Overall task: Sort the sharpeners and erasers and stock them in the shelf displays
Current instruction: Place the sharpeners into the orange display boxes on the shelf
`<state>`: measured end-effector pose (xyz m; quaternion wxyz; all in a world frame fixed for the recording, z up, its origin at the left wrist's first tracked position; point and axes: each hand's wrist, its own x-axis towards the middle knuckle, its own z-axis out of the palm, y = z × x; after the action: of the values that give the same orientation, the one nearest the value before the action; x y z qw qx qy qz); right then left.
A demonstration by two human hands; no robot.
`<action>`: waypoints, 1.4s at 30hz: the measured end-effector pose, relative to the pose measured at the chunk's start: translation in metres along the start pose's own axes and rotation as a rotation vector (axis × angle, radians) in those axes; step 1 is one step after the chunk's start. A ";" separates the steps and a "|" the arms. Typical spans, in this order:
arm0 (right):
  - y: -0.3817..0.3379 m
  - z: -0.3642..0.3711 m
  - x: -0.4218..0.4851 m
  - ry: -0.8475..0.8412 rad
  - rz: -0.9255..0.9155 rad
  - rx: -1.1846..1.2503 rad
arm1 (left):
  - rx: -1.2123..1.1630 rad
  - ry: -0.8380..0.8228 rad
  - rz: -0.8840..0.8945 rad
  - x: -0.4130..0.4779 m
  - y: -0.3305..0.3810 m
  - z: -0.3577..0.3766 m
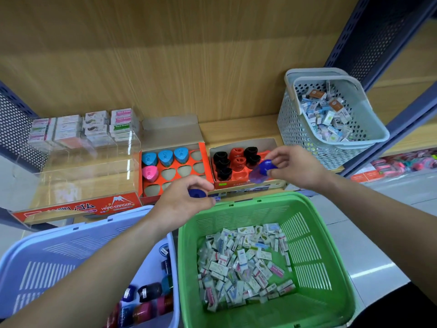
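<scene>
Sharpeners fill both your hands, the right hand (pixel 293 168) pinching a purple one (pixel 263 171) over the red tray (pixel 246 162), the left hand (pixel 183 202) gripping a blue one (pixel 196 193) just left of it, so seat each upright in a free slot.

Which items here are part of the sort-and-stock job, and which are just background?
Part of the job:
- left hand holding a blue sharpener
- right hand holding a purple sharpener
- orange sharpener tray
- black and red sharpener box
- clear eraser display
- green basket of erasers
- blue basket of sharpeners
- grey basket of erasers

Background:
- pink goods on the next shelf
</scene>
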<state>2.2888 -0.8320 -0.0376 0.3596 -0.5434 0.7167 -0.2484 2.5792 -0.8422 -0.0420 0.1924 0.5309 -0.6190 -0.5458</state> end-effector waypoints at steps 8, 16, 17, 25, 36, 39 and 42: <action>0.032 -0.007 0.051 0.212 -0.009 -0.534 | 0.072 -0.038 -0.059 0.000 -0.008 -0.006; 0.053 0.012 0.078 0.310 -0.006 -0.521 | 0.007 0.042 -0.048 0.008 -0.017 -0.010; 0.055 0.014 0.081 0.303 -0.008 -0.517 | -0.007 0.045 -0.050 0.008 -0.018 -0.010; 0.063 0.019 0.095 0.233 -0.037 -0.532 | -0.101 0.052 -0.051 0.008 -0.018 -0.009; 0.037 0.009 0.064 0.183 -0.063 -0.527 | -0.085 0.016 0.020 -0.003 -0.006 -0.013; 0.015 0.006 0.038 0.141 -0.107 -0.471 | -0.079 0.007 0.050 -0.008 -0.002 -0.012; -0.020 0.011 0.000 -0.006 -0.118 -0.231 | -0.070 -0.008 0.077 -0.014 0.006 -0.007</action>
<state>2.3090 -0.8377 -0.0294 0.2817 -0.6229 0.7064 -0.1834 2.5873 -0.8340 -0.0293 0.2292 0.4975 -0.6202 -0.5616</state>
